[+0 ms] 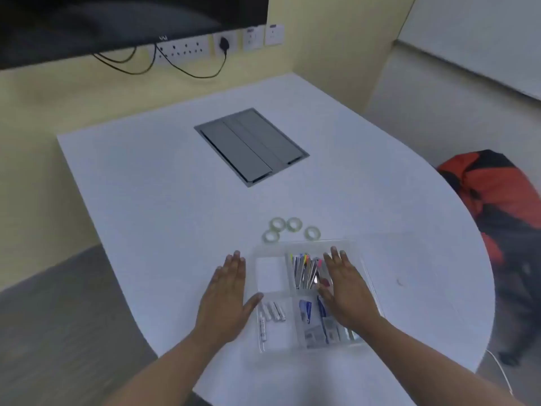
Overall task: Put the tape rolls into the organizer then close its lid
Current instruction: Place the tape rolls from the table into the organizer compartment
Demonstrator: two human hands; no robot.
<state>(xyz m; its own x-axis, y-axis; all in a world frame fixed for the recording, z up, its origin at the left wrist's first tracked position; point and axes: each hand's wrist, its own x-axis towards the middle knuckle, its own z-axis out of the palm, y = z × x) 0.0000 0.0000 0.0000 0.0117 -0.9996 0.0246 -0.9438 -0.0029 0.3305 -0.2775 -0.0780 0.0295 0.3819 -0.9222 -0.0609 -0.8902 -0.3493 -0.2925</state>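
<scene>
Several clear tape rolls (288, 229) lie flat on the white table just beyond the organizer. The clear plastic organizer (272, 341) sits near the table's front edge, with compartments holding colored-tipped pens, small white tubes and packets. Whether its lid is open or down I cannot tell. My left hand (227, 297) lies flat with fingers spread at the organizer's left side, the thumb touching its edge. My right hand (345, 288) rests flat with fingers apart over the organizer's right half, covering part of the pens. Neither hand holds anything.
A grey cable hatch (251, 146) is set into the table further back. A dark monitor (117, 22) hangs over wall sockets and cables. An orange and black bag (497, 197) stands on the floor at the right. The table's curved edge runs along the right.
</scene>
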